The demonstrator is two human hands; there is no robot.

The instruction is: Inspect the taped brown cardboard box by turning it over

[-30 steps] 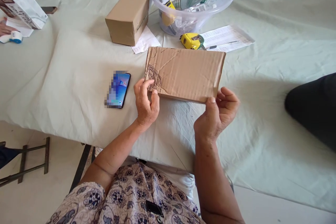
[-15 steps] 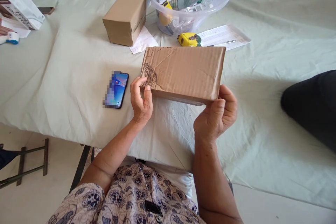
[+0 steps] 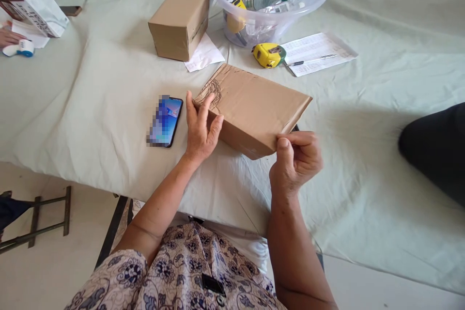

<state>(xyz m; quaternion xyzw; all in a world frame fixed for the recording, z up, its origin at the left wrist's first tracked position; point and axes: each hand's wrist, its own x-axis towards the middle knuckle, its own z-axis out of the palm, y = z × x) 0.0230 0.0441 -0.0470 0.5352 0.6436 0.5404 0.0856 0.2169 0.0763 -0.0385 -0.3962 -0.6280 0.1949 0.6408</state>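
A brown cardboard box (image 3: 259, 101) with dark scribbles on its top lies at an angle in front of me. My left hand (image 3: 201, 128) rests against its left end, fingers stretched apart, one of them over the scribbled corner. At the near right corner my right hand (image 3: 296, 160) pinches the cardboard edge between thumb and forefinger, with the other fingers curled. Left of my left hand lies a phone (image 3: 169, 123) with its screen lit. The underside of the box is hidden.
Behind stand a second cardboard box (image 3: 169, 36) and a clear plastic basin (image 3: 263, 24) holding a bottle and wrapping. A yellow tape measure (image 3: 268, 54) and a paper sheet (image 3: 316, 51) with a pen lie nearer. Another person's hand (image 3: 10, 36) is at far left, beside a white box (image 3: 39, 7).
The box has turned clockwise, its right end swinging nearer to me. The left hand's fingers have spread; the right hand now pinches the near corner.
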